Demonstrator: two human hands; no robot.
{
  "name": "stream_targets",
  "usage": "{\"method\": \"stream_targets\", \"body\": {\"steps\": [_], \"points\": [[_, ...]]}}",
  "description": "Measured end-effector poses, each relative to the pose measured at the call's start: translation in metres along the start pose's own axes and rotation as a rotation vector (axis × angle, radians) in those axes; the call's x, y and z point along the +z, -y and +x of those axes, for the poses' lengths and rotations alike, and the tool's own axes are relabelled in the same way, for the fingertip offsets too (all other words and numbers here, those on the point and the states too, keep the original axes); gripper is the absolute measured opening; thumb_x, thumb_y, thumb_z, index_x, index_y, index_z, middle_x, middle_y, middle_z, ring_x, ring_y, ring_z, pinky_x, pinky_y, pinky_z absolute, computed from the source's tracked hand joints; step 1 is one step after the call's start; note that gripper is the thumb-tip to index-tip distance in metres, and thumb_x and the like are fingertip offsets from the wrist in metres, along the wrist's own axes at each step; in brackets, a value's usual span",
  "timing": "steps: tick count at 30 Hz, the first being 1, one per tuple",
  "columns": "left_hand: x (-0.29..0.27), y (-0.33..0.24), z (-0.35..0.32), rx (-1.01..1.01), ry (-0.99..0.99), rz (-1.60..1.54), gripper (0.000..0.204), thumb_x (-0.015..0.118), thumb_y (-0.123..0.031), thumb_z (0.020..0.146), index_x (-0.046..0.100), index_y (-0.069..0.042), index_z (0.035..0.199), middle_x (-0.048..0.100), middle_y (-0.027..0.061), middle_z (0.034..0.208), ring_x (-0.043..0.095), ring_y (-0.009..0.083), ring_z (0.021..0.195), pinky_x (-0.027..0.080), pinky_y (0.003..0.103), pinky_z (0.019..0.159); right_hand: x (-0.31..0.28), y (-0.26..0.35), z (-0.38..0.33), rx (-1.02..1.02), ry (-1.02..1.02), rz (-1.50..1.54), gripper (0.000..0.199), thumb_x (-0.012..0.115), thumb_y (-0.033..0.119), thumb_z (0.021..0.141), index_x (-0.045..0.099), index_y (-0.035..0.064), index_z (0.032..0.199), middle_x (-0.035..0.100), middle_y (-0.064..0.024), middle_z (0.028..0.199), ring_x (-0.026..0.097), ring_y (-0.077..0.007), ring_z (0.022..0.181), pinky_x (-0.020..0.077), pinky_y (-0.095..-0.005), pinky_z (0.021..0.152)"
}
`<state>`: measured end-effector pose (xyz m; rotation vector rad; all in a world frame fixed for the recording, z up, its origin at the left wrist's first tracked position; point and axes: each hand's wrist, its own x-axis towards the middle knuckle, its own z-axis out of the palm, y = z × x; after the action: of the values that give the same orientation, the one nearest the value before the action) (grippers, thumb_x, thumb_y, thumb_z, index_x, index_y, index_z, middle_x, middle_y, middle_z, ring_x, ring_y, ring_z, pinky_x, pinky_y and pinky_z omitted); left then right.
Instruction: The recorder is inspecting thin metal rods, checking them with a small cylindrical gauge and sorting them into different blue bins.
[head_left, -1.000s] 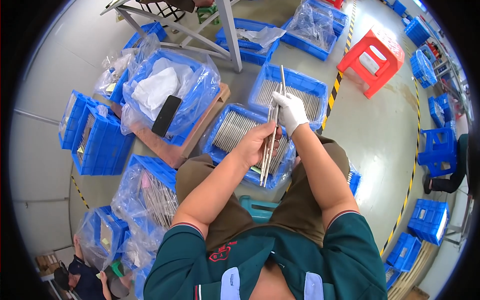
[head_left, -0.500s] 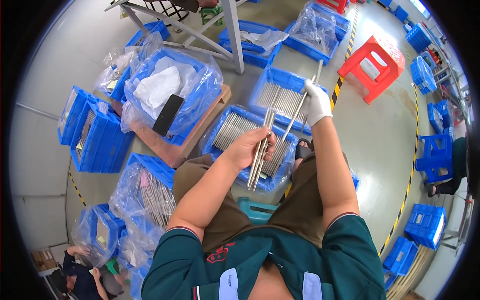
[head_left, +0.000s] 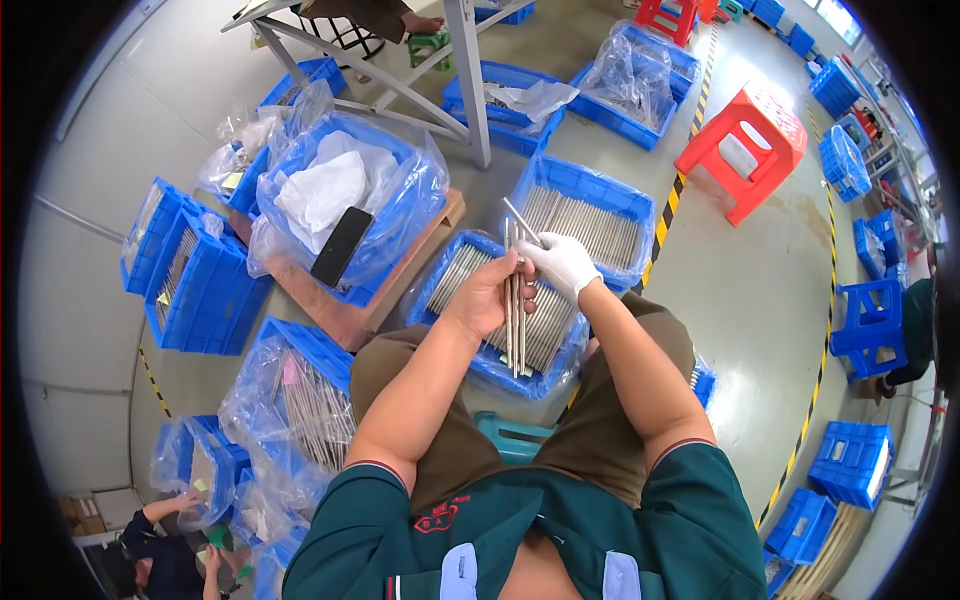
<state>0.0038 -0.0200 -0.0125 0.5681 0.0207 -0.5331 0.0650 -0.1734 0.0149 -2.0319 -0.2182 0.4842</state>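
My bare left hand (head_left: 488, 297) is closed round several thin metal rods (head_left: 516, 345), which stand nearly upright in the picture. Close beside it on the right, my white-gloved right hand (head_left: 562, 263) grips another metal rod (head_left: 521, 220), slanting up to the left. Its fingers meet the top part of the bundle, and the exact contact there is hidden. Beneath both hands sits a plastic-lined blue crate (head_left: 572, 372) with a row of similar rods. Just beyond stands a second blue crate (head_left: 580, 174), also filled with rods laid side by side.
At left, a black phone (head_left: 341, 246) rests on a plastic-lined blue crate on a wooden pallet (head_left: 318, 312). Another crate of rods (head_left: 312, 400) stands by my left leg. A red stool (head_left: 745, 150) is at far right; a metal table leg (head_left: 468, 90) rises ahead.
My right hand has come down and left from above the far crate to the bundle. The rod in it now tilts up to the left. My left hand stays nearly in place.
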Motion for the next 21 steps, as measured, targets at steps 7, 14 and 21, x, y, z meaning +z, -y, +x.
{"method": "stream_targets", "body": {"steps": [7,14,21], "points": [[-0.005,-0.011,0.006,0.171,-0.32,-0.06,0.029,0.059,-0.035,0.087,0.058,-0.007,0.091,0.057,0.0042,0.08,0.057,0.0204,0.073,0.05,0.039,0.07,-0.016,0.0,-0.009,0.029,-0.028,-0.242,0.035,0.049,0.028,0.085,0.059,0.0044,0.109,0.061,-0.0186,0.083,0.06,-0.0354,0.079,0.047,-0.0423,0.071],[-0.015,-0.022,0.011,0.347,-0.441,-0.166,0.033,0.061,-0.037,0.086,0.059,-0.005,0.093,0.051,0.0022,0.069,0.052,0.0149,0.064,0.045,0.032,0.057,-0.021,0.025,-0.047,0.137,0.304,0.409,0.043,0.048,0.009,0.082,0.051,0.0011,0.125,0.056,-0.0016,0.071,0.048,-0.0059,0.051,0.0381,-0.0205,0.044],[-0.005,-0.017,0.012,0.325,-0.378,-0.177,0.033,0.058,-0.039,0.087,0.059,-0.007,0.097,0.052,0.0034,0.07,0.05,0.0139,0.062,0.044,0.029,0.058,-0.009,0.023,-0.043,0.12,0.255,0.329,0.045,0.049,0.011,0.084,0.048,0.0035,0.129,0.057,-0.0028,0.067,0.047,-0.0069,0.047,0.0368,-0.0209,0.041]]}}
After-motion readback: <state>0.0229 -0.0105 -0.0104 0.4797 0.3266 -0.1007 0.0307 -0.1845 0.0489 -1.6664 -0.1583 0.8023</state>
